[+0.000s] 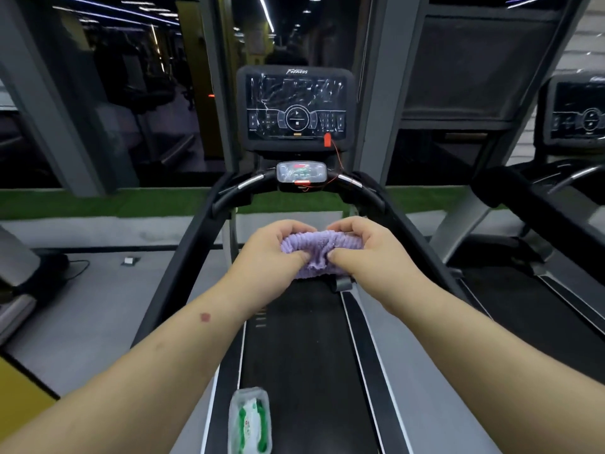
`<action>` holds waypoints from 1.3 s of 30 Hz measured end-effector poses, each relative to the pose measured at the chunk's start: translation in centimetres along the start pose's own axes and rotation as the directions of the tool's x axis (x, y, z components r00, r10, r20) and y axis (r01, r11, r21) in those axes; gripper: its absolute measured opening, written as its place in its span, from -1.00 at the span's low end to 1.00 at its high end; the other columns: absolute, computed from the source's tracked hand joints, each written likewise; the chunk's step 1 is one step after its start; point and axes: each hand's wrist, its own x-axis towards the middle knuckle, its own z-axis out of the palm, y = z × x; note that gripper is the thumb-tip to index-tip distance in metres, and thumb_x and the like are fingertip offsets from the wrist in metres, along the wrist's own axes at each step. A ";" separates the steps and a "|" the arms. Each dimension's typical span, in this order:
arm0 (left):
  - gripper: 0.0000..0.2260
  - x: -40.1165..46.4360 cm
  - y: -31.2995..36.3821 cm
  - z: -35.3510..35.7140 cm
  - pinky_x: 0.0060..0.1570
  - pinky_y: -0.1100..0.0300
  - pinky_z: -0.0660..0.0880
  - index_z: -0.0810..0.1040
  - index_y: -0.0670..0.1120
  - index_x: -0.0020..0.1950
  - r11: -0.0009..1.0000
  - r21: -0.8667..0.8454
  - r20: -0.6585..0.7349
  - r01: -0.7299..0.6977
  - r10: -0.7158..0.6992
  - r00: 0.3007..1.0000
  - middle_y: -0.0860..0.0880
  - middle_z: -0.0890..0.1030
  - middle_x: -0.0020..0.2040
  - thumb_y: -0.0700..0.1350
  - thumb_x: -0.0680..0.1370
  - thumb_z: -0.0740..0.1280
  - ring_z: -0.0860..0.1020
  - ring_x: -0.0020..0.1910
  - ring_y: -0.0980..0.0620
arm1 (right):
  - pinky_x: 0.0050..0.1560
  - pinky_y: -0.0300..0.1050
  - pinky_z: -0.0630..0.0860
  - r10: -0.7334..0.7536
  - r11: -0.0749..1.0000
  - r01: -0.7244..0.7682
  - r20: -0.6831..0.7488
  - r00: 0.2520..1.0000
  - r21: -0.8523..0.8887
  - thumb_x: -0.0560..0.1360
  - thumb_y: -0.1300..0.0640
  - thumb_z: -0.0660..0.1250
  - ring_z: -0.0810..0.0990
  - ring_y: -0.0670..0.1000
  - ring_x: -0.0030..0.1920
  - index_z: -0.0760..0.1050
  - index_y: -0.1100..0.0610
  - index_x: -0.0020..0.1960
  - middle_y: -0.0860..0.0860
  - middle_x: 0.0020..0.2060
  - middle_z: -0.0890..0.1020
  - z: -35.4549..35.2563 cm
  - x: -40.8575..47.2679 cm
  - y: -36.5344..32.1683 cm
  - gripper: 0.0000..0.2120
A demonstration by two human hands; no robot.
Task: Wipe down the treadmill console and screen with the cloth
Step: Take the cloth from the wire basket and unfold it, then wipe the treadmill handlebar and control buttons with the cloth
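A bunched lilac ribbed cloth [319,245] is held between both hands above the treadmill belt. My left hand [273,253] grips its left end with thumb and curled fingers. My right hand [366,253] grips its right end the same way. Ahead and higher stands the treadmill's dark screen [296,108], covered in wrinkled plastic film, with a red safety clip at its lower right. Below the screen sits a small console panel [301,172] between the handlebars. Both hands are well short of the console.
A pack of wet wipes [250,421] lies on the treadmill's left side rail near me. The black belt [304,355] runs down the middle. A second treadmill [576,113] stands at the right. Grey floor and a green strip lie at the left.
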 end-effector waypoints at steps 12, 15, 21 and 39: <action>-0.67 10.8 1.6 -3.2 0.09 -0.22 0.62 0.48 0.04 0.11 0.999 -0.010 0.048 0.054 -0.053 0.997 0.03 0.73 -0.02 -0.35 0.50 0.32 0.70 0.02 -0.10 | 0.03 0.02 0.66 -0.103 0.959 0.148 0.189 0.977 -0.242 0.36 0.09 0.46 0.66 -0.09 -0.08 0.59 -0.14 0.03 -0.13 -0.10 0.68 -0.3 11.5 -4.1 -0.72; -0.67 14.2 0.3 -3.8 0.18 -0.28 0.56 0.34 -0.12 0.16 0.996 -0.057 0.137 0.072 -0.063 0.989 -0.03 0.74 0.00 -0.47 0.52 0.22 0.69 0.04 -0.21 | 0.02 -0.03 0.64 -0.172 0.918 0.233 0.207 0.963 -0.320 0.42 0.12 0.47 0.63 -0.15 -0.06 0.58 -0.14 0.07 -0.15 -0.07 0.65 1.0 15.3 -3.4 -0.73; -0.67 22.0 -2.2 -6.6 -0.05 -0.23 0.59 0.50 0.12 0.00 0.985 0.167 0.026 0.053 -0.059 0.998 0.01 0.65 -0.11 -0.31 0.44 0.24 0.60 -0.17 -0.05 | 0.02 -0.03 0.63 -0.141 0.916 0.204 0.199 0.970 -0.344 0.44 0.20 0.40 0.60 -0.16 -0.04 0.60 -0.15 0.08 -0.16 -0.06 0.63 2.6 23.4 -2.2 -0.68; -0.86 42.4 -8.4 -4.6 0.03 0.02 0.66 0.56 -0.18 0.11 0.883 -0.340 -0.005 0.325 -0.347 0.938 -0.28 0.61 0.19 -0.34 0.61 0.28 0.67 0.01 -0.11 | -0.01 -0.45 0.45 -0.170 0.932 0.250 0.291 0.941 -0.263 0.50 0.19 0.38 0.48 -0.27 0.09 0.61 -0.19 0.27 -0.11 0.08 0.51 3.5 43.0 6.0 -0.58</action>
